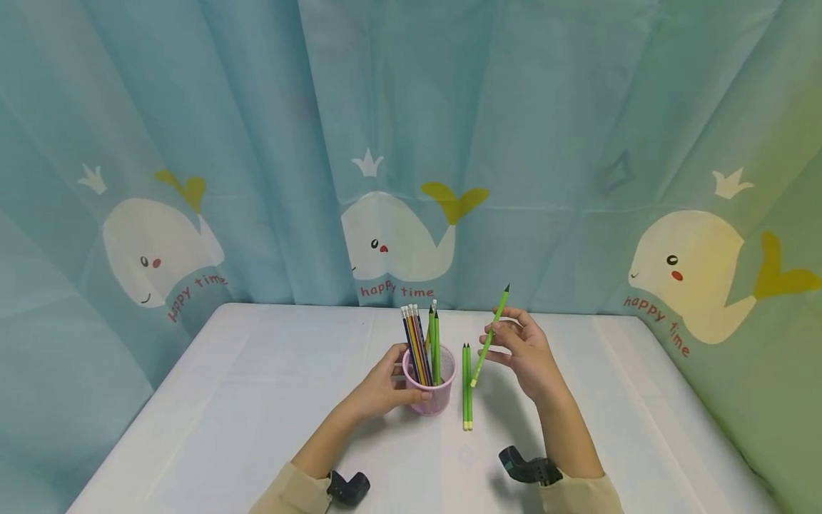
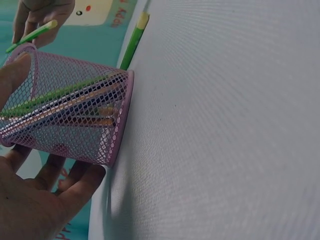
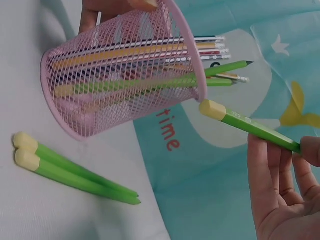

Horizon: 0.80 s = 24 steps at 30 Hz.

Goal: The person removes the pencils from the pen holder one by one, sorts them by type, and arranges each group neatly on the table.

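My left hand [image 1: 379, 389] holds a pink mesh pencil cup [image 1: 432, 401] upright on the table, its thumb and fingers curled round the sides. Several pencils stand in the cup, some dark or striped with white ends up, and green pencils [image 1: 437, 350] with their dark points up. Just right of the cup, my right hand [image 1: 523, 350] pinches a green pencil [image 3: 260, 131] between thumb and fingers, in the air, dark point up and pale yellow end down. Below it, two green pencils [image 3: 75, 172] lie side by side on the table, close to the cup.
The white table [image 1: 257, 414] reaches back to a blue-green curtain [image 1: 546, 143] printed with white whales. Black wrist cameras [image 1: 529, 467] are strapped near both sleeves.
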Available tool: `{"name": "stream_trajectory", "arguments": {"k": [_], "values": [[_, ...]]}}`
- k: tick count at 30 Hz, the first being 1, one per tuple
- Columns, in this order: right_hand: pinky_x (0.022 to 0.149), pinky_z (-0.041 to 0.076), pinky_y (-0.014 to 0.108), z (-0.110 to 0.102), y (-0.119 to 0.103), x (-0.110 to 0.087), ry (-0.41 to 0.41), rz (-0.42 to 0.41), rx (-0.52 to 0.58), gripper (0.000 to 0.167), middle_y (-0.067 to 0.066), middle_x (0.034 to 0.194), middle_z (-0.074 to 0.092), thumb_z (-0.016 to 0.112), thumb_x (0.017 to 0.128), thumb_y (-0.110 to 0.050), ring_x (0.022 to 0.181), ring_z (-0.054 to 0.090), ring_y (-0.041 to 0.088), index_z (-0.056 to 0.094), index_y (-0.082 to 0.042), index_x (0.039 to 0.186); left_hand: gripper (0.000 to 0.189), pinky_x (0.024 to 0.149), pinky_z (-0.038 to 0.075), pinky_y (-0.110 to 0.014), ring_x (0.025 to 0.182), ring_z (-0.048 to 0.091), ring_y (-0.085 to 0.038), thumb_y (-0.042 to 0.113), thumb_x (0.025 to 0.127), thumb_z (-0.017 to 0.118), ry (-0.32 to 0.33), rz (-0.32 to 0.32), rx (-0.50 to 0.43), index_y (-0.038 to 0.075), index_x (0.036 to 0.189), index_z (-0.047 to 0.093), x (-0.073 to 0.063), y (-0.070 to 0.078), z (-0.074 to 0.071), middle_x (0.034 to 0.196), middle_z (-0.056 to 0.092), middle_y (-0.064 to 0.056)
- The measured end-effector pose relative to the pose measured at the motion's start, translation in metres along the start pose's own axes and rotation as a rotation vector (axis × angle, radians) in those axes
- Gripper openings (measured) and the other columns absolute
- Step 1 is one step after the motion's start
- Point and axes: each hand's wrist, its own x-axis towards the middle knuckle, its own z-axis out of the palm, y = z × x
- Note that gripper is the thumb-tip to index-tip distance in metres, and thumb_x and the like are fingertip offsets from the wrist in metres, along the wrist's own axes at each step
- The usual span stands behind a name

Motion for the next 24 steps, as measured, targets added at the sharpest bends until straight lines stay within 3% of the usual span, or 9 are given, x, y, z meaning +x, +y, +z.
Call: {"name": "stream_trajectory", "arguments": {"k": [10, 15, 24], "values": [[0.078, 0.062, 0.038, -0.007, 0.011, 0.007, 0.033, 0.036, -0.114, 0.032, 0.01, 0.103, 0.061, 0.051, 0.102, -0.009, 0.096, 0.069, 0.027, 0.044, -0.003, 0.132, 0.077, 0.103, 0.051, -0.05, 0.125, 0.055, -0.036, 0.017, 0.081, 0.083, 0.019, -0.013, 0.023, 0.01, 0.143, 0.038, 0.0, -0.001, 0.001, 0.137, 0.051, -0.015], [0.078, 0.062, 0.037, -0.01, 0.016, 0.009, 0.029, 0.064, -0.148, 0.034, 0.013, 0.103, 0.062, 0.053, 0.1, -0.008, 0.092, 0.07, 0.023, 0.045, -0.003, 0.133, 0.077, 0.102, 0.052, -0.048, 0.125, 0.055, -0.035, 0.018, 0.081, 0.083, 0.017, -0.017, 0.035, 0.01, 0.143, 0.037, 0.0, -0.001, 0.0, 0.137, 0.051, -0.015], [0.077, 0.062, 0.036, -0.012, 0.027, 0.01, 0.047, 0.109, -0.207, 0.037, 0.005, 0.098, 0.065, 0.057, 0.099, -0.007, 0.092, 0.07, 0.023, 0.046, -0.002, 0.133, 0.076, 0.103, 0.051, -0.05, 0.126, 0.055, -0.037, 0.015, 0.081, 0.082, 0.011, -0.011, 0.022, 0.01, 0.143, 0.037, 0.0, 0.001, 0.0, 0.137, 0.051, -0.014]]}}
